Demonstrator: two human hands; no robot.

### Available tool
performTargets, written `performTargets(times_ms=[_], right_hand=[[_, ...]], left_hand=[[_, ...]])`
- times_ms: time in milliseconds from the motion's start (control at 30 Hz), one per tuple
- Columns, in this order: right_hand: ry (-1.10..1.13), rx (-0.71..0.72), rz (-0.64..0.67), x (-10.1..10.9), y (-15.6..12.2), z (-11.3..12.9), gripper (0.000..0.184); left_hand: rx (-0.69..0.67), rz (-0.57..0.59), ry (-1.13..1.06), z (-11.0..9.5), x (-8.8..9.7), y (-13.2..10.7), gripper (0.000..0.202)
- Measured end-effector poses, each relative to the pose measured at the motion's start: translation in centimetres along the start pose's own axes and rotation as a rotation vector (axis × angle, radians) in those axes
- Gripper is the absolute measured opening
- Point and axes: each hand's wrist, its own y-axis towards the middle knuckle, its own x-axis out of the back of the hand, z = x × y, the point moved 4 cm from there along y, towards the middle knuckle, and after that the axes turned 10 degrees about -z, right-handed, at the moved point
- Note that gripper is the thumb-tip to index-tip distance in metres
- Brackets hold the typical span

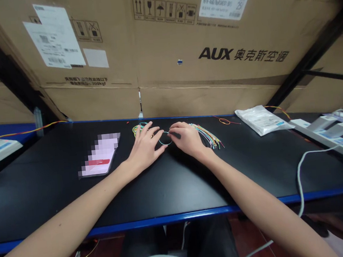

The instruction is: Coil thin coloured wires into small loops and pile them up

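Note:
Both of my hands rest near the back of a black table (176, 180). My left hand (145, 146) lies with fingers spread, its tips on a thin teal wire loop (164, 140). My right hand (187, 138) has its fingers curled and pinches the other side of that loop. A small coil of coloured wires (137, 129) sits just behind my left hand. A fanned bundle of coloured wires (209, 137) lies to the right of my right hand.
A phone (100, 154) lies left of my hands. A white plastic bag (261, 120) and a small orange wire loop (224, 121) lie at the right. White power strips (326, 135) and a grey cable (300, 172) sit at far right. Cardboard boxes (164, 48) wall the back.

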Motion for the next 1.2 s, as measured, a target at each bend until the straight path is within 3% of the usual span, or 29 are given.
performTargets(times_ms=[167, 433, 633, 767, 967, 1100, 1200], right_hand=[[0.067, -0.068, 0.085, -0.3, 0.1, 0.0, 0.014], [0.336, -0.3, 0.272, -0.7, 0.3, -0.7, 0.02], [0.034, 0.022, 0.011, -0.2, -0.1, 0.3, 0.014], [-0.027, 0.102, -0.065, 0.1, -0.2, 0.7, 0.014], [0.02, 0.114, -0.036, 0.1, -0.2, 1.2, 0.02], [0.14, 0.011, 0.003, 0.0, 0.1, 0.7, 0.018], [0.251, -0.059, 0.117, -0.2, 0.3, 0.1, 0.019]], left_hand=[[-0.007, 0.027, 0.02, -0.2, -0.1, -0.2, 0.035], [-0.05, 0.015, 0.019, -0.1, 0.0, 0.0, 0.033], [-0.028, -0.024, -0.004, -0.5, 0.4, 0.2, 0.03], [-0.029, -0.046, 0.007, -0.7, 0.4, 0.2, 0.028], [-0.041, -0.064, 0.004, -0.8, 0.3, 0.1, 0.027], [-0.061, -0.062, -0.002, -0.7, 0.4, 0.2, 0.028], [-0.086, -0.032, -0.007, -0.6, 0.4, 0.2, 0.029]])
